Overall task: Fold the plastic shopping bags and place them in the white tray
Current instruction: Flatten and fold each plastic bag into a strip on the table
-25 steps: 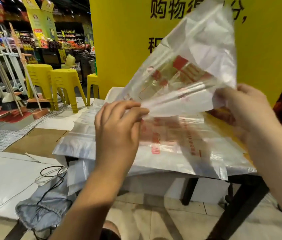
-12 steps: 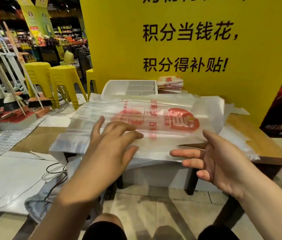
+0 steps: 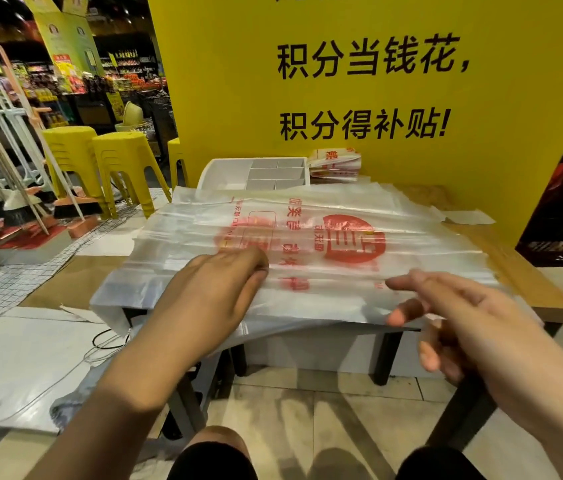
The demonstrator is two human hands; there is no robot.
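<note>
Pressing L hand (image 3: 211, 299): on plastic bag (image 3: 325, 265), table (image 3: 532, 292) near-left; fingers together, tips bent down onto film; pinch or plain press, can't tell.
R hand (image 3: 474, 327): table near-right edge; fingers spread & straight, blurred; over bag edge, contact unclear.
plastic bag: flat atop table, overhangs near & left edges; translucent, round red logo, red chars unreadable.
table: wood top, bare at right.
white tray (image 3: 224, 174): table far-left; dividers inside.
folded bags (image 3: 335, 166): table far edge, just beside white tray; red print.
yellow sign (image 3: 481, 168): behind table; black "积分当钱花," / "积分得补贴!"
</note>
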